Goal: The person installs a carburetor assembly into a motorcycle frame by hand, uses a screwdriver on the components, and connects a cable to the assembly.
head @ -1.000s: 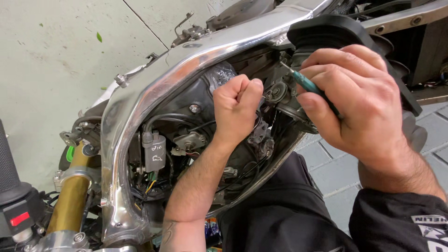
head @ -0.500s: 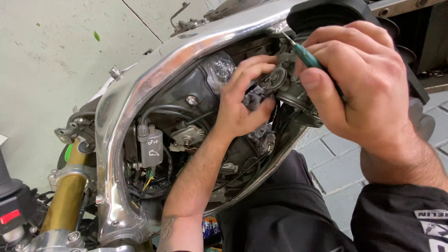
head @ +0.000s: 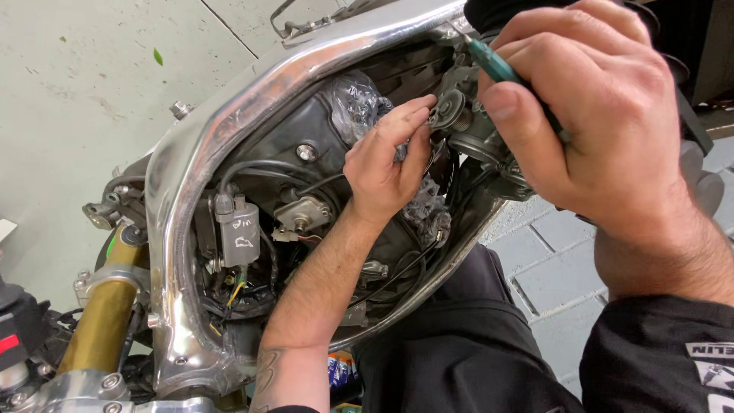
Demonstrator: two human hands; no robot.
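**Inside the aluminium frame: two hands at a round fitting**

Under the aluminium frame (head: 252, 99) spar, left hand (head: 386, 164) pinches a small round fitting (head: 447, 111) between fingertips. Right hand (head: 596, 122), just beside, grips a green-handled screwdriver (head: 497, 69), fingers wrapped tight, tip toward frame.

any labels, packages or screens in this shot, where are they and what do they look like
Handwritten mark: on the grey rectangular box inside the frame, left of the left hand; dark scrawl.
Sleeve print: lower right, white on black.
Red tag: far left edge.
Colourful packet: bottom centre, partly hidden.
No screens.
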